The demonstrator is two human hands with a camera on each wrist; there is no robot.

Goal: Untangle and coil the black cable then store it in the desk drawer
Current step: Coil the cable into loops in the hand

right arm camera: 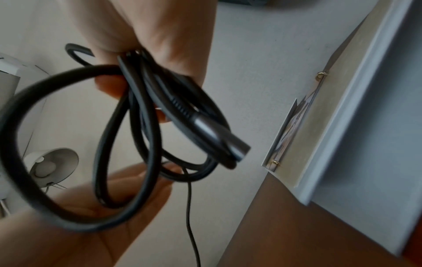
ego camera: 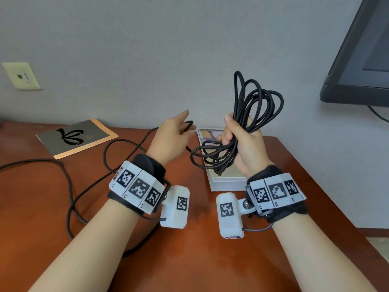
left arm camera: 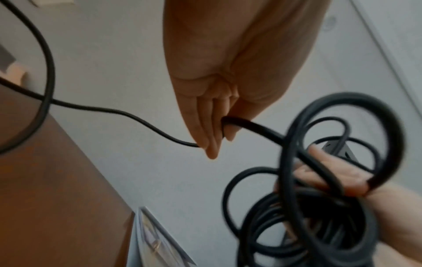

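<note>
On the reddish-brown desk [ego camera: 210, 260] against a grey wall, the right hand [ego camera: 242, 144] clenches the gathered black cable [ego camera: 250, 114] loops so they stay bundled, while the left hand [ego camera: 168, 140], at nine o'clock of it, pinches the slack strand to feed the next loop.

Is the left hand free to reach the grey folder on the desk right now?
Probably not: the left hand is pinching the black cable, feeding it toward the right hand. The grey folder lies unobstructed, but it would have to let go first.
</note>
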